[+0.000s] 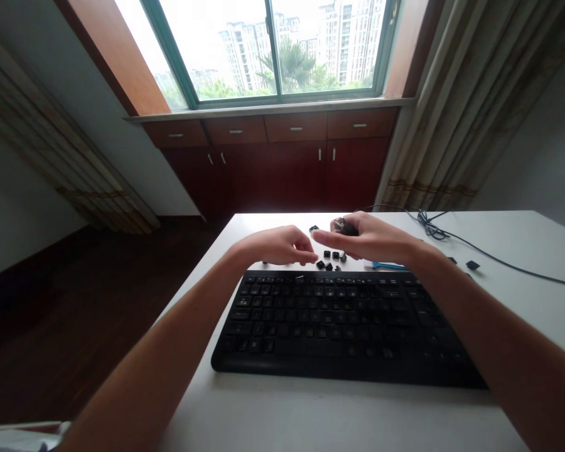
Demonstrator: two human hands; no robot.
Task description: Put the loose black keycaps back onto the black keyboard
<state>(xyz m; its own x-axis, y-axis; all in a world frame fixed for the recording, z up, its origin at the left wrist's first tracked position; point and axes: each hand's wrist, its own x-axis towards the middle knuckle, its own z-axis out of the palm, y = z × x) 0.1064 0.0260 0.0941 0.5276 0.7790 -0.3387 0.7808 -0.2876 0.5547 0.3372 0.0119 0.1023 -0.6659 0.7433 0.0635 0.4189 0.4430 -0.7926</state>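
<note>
R hand point(374, 238), grip pinching a dark clump point(346, 228), up nr far edge of tabletop point(358, 417)! L hand point(277, 246) curled, grip can't tell, fingertips right by loose black keycaps point(332, 255), just past far edge of black kbd point(343, 326). Blue strip point(388, 265) under R hand, black cable point(433, 231) off to R.

I count two hands point(275, 246) point(371, 238), one keyboard point(343, 326), about ten loose keycaps point(335, 254), one blue tool point(388, 265), one black cable point(499, 262), and four drawers point(296, 127) under one window point(273, 50).
</note>
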